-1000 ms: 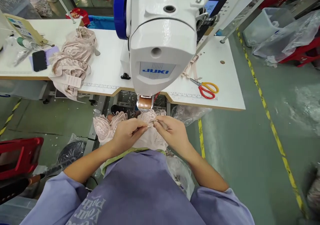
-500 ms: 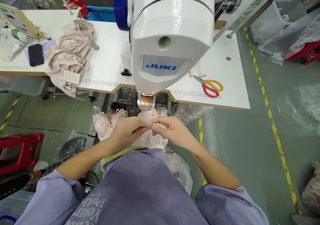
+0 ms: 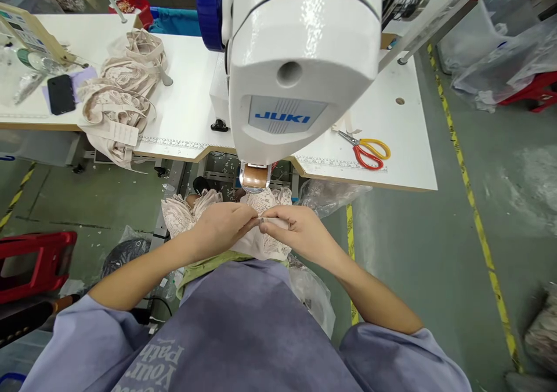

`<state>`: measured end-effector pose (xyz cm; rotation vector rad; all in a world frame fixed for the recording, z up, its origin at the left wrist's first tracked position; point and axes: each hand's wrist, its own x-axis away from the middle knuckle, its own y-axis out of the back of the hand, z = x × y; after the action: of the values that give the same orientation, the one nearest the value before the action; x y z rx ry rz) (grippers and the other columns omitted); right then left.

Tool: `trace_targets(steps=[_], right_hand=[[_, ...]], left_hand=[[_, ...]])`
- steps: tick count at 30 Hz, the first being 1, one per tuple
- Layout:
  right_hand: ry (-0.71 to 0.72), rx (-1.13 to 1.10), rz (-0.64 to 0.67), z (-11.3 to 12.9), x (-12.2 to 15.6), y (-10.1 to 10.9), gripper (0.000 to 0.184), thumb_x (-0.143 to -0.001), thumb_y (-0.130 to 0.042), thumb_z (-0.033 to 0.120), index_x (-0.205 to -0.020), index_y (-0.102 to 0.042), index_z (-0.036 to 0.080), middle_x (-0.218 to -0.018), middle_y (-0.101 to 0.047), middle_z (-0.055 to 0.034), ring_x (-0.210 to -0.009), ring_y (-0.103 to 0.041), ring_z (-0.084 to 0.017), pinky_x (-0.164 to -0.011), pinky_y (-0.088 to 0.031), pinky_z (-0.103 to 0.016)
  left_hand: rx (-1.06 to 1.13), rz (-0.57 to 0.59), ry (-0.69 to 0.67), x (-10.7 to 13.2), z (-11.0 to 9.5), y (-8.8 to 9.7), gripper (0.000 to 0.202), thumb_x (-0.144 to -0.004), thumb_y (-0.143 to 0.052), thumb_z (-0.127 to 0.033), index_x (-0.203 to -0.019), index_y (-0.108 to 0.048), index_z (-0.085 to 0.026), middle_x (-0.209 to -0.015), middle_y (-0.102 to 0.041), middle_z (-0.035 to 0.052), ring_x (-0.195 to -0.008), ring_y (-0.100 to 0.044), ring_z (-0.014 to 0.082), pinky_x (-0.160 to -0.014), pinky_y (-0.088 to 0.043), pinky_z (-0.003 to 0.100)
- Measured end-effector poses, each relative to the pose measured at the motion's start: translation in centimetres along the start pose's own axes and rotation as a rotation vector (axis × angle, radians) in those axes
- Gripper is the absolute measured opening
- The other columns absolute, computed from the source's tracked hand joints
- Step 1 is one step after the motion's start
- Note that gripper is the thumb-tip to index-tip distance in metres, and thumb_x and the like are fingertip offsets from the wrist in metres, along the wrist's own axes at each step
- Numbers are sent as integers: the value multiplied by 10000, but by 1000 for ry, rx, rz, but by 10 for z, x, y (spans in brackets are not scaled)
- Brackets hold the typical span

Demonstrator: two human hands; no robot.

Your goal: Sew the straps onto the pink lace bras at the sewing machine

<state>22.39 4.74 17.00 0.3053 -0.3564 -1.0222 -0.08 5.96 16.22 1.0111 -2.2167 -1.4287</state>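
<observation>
green cloth (image 3: pixel 204 267): spread across our lap, its edge showing below the lace.
left grip (image 3: pixel 220 227): narrow, fingertips pinched on a thin pale piece (image 3: pixel 261 220), too small for us to name.
right grip (image 3: pixel 300 229): thumb and forefinger closed on the same piece, the two grips all but meeting.
lace garment (image 3: pixel 274 245): on our lap, under and beyond both grips; we cannot tell whether the thin piece joins it.
fingertip work: we judge the step to be fine handling of that piece, best done with small finger movements, wrists steady, and the garment's weight left on our lap so nothing tugs.
folded lace cups (image 3: pixel 174 213): just beyond our left wrist, and they could snag a sleeve.
sewing machine (image 3: pixel 300 38): its head looms past our grips, its tan end piece (image 3: pixel 255 177) beside the lace, so reaching straight forward would likely bump it.
scissors (image 3: pixel 357 142): on the worktop (image 3: pixel 187 90), right of the machine, handles toward our right.
black clip (image 3: pixel 219 126): left of the machine head.
garment pile (image 3: pixel 126 93): farther left, partly hanging over the front edge.
phone (image 3: pixel 61 94): beyond the pile, on our far left.
</observation>
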Motion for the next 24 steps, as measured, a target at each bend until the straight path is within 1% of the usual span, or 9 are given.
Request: trace_targets(steps=[3, 6, 9, 11, 12, 14, 18, 21, 24], right_hand=[[80, 101, -147, 0, 2, -5, 127, -948, -623, 295, -939, -737, 238, -866, -704, -13, -811, -629, -161, -707, -431, -272], [153, 138, -226, 4, -3, -3, 125, -938, -616, 270, -917, -730, 222, -834, -668, -25, -807, -610, -164, -696, -425, -274], [138, 121, -192, 10, -23, 9, 100, -895, -633, 250, -847, -709, 207, -809, -656, -11, -765, -590, -150, -674, -401, -266], [89, 140, -160, 13, -42, 19, 97, -863, -645, 264, -812, -698, 200, -794, -651, -3, -729, -567, -141, -656, -375, -267], [60, 168, -149, 15, -51, 22, 109, -852, -638, 267, -788, -691, 197, -772, -642, 1, -706, -548, -136, -643, -356, -269], [4, 248, -127, 19, -66, 28, 167, -843, -594, 253, -697, -650, 193, -686, -589, 13, -642, -485, -125, -613, -306, -279], [-51, 383, -82, 27, -77, 30, 287, -843, -501, 207, -557, -480, 200, -528, -387, 39, -541, -314, -113, -579, -214, -311], [-67, 428, -77, 31, -77, 30, 300, -839, -491, 201, -550, -412, 206, -518, -320, 43, -532, -263, -114, -568, -189, -318], [-65, 455, -72, 28, -76, 29, 310, -848, -492, 195, -543, -437, 205, -520, -349, 36, -531, -293, -118, -559, -210, -311]], left_hand=[[-64, -67, -6, -1, -4, -2, 335, -1076, -344, -320, -885, -577, -173, -718, -630, 21, -626, -578, 150, -539, -276, 278], [-36, -125, 23, -5, -5, 0, 322, -1070, -366, -319, -888, -587, -173, -725, -643, 18, -628, -587, 142, -540, -287, 270], [6, -186, 142, -10, 1, 1, 374, -1064, -406, -390, -826, -603, -179, -662, -634, -10, -564, -569, 118, -523, -299, 248], [-20, -268, 209, -12, 11, -1, 351, -1050, -446, -430, -894, -637, -179, -639, -626, -26, -541, -560, 109, -514, -312, 236], [-62, -311, 199, -12, 18, -2, 316, -1048, -457, -417, -971, -651, -181, -647, -628, -28, -555, -569, 112, -521, -327, 234], [-181, -370, 76, -11, 32, -5, 242, -1046, -461, -318, -1136, -648, -192, -684, -644, -24, -604, -589, 123, -551, -361, 240], [-357, -383, -194, -10, 60, -9, 332, -988, -452, -113, -1244, -635, -219, -790, -673, 3, -656, -579, 129, -604, -408, 256], [-393, -320, -234, -12, 72, -9, 402, -970, -447, -83, -1303, -607, -242, -816, -657, 7, -656, -554, 125, -605, -411, 252], [-446, -239, -236, -14, 75, -5, 431, -958, -463, -81, -1335, -580, -255, -734, -598, -12, -600, -504, 121, -545, -350, 240]])
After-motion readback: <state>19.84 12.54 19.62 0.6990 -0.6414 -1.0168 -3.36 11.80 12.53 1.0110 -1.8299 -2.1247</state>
